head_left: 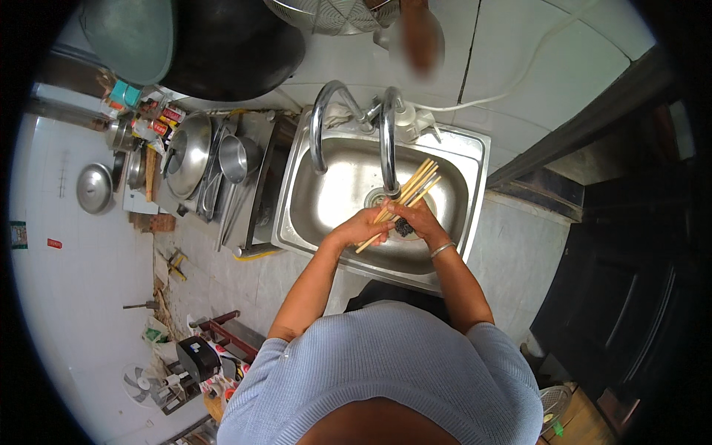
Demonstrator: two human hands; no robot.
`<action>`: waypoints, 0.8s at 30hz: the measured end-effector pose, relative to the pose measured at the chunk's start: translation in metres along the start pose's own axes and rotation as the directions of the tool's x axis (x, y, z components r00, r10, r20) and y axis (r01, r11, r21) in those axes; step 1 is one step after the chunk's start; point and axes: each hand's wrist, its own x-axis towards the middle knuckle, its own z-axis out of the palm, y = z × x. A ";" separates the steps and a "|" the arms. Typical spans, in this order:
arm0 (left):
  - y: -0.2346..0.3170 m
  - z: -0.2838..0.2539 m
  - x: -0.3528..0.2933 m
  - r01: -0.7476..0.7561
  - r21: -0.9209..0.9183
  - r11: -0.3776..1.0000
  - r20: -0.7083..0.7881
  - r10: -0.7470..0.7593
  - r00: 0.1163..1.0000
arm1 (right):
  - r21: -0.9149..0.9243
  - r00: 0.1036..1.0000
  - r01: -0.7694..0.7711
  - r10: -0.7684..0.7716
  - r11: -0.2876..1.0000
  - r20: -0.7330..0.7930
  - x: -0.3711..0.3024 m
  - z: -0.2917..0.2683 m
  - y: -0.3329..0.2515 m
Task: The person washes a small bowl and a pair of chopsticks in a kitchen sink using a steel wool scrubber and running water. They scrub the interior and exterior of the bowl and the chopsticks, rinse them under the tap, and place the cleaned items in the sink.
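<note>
A bundle of light wooden chopsticks (421, 180) slants across the sink between my two hands, below the faucet spout. My left hand (362, 227) is closed around the lower part of the bundle, and one stick pokes out beneath it. Against the same chopsticks, my right hand (420, 218) is closed with a dark, curly scouring pad (403, 228) showing under its fingers. A bracelet circles my right wrist. The stainless steel sink (311, 200) lies under both hands. Its drain (375, 197) is partly covered by the chopsticks and the spout.
Two curved faucet pipes (320, 126) arch over the basin. A whitish bottle (407, 122) stands at the sink's back edge. To the left, a counter holds a saucepan (233, 159) and a large metal lid (188, 154). A dark wok (230, 52) hangs at the upper left.
</note>
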 end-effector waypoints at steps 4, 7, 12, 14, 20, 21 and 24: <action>-0.012 0.010 -0.002 0.039 0.024 0.999 -0.075 -0.037 0.996 | 0.062 0.994 0.005 0.001 0.998 -0.108 0.002 -0.002 0.012; -0.020 0.014 -0.017 0.056 0.006 0.998 -0.116 -0.055 0.992 | 0.186 0.982 0.011 0.025 0.982 -0.186 0.001 -0.009 0.010; -0.044 0.009 -0.031 -0.014 0.277 0.961 -0.200 0.071 0.977 | 0.147 0.980 0.054 -0.024 0.988 -0.197 0.013 -0.030 0.009; -0.050 0.007 -0.032 -0.046 0.408 0.912 -0.237 0.154 0.959 | 0.207 0.957 0.082 -0.019 0.975 -0.290 0.019 -0.026 0.011; -0.042 0.011 -0.037 -0.008 0.162 0.987 -0.215 0.044 0.976 | 0.603 0.967 0.048 0.113 0.796 -0.226 0.011 0.001 0.009; -0.039 0.009 -0.038 0.072 -0.017 0.997 -0.150 -0.074 0.986 | 0.577 0.993 -0.057 0.107 0.815 -0.053 0.007 -0.006 0.023; -0.030 0.006 -0.038 0.228 -0.341 0.912 0.034 -0.231 0.972 | 0.229 0.975 -0.124 0.076 0.965 0.208 -0.003 0.000 0.038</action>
